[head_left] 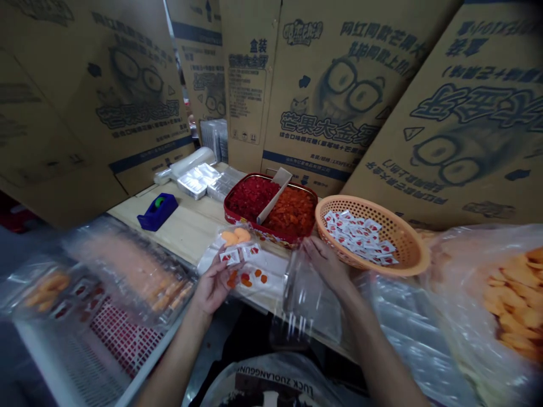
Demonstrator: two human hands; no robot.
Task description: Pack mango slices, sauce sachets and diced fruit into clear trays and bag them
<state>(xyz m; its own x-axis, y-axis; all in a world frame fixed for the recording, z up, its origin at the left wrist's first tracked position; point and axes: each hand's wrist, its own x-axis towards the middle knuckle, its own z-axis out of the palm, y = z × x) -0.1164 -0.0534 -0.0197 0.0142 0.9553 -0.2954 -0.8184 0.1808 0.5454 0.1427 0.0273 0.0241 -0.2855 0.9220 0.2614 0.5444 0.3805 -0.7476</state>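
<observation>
My left hand [213, 287] grips the left edge of a clear plastic tray [258, 263]. In it lie orange candies [236, 236], two small white sachets [240, 254] with red print, and several red and orange gummy pieces [246, 279]. To the right, my right hand [326, 259] pinches the top of a clear plastic bag [311, 294], which hangs down over the table's front edge. The bag and the tray are apart. Just behind my right hand stands a red tin [237, 217] with red and orange pieces, split by a cardboard divider [275, 195].
An orange basket [413, 251] of sachets stands right of the tin. A blue tape dispenser [158, 212] and clear trays [197, 180] are at back left. A white crate [139, 370] with filled packs sits lower left. Orange candies in a bag [515, 299] lie right; cartons [314, 85] wall the back.
</observation>
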